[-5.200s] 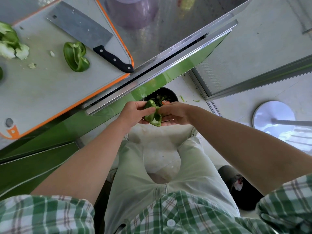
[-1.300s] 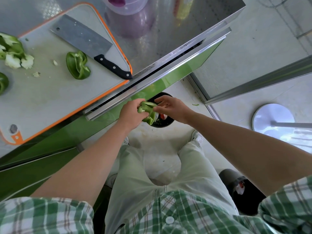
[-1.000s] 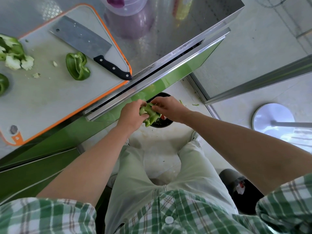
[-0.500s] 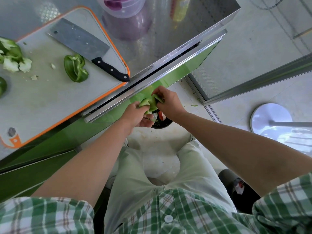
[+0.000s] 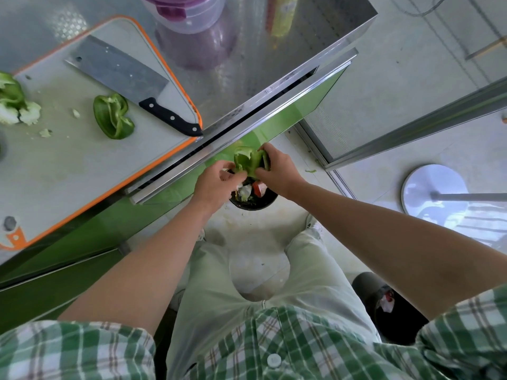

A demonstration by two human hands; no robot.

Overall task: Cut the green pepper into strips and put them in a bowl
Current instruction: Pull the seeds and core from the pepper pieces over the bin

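Head view: on the bench (image 5: 247, 78), a cutting board (image 5: 68, 165) at the front edge carries a pepper half (image 5: 112, 116) and a cleaver (image 5: 129, 80); just past that edge, above a black bin (image 5: 256, 205) on the floor (image 5: 274, 231), the left hand (image 5: 216, 185) pinches the lower rim of the other pepper piece (image 5: 247, 160) while the right hand (image 5: 277, 171) curls round its side. Light, thin-walled and probably slick inside, it looks best held by its cut rims; the bench edge crowds the left, open floor lies right.

No legible text anywhere; perhaps a label on the yellow bottle (image 5: 282, 15), blurred.
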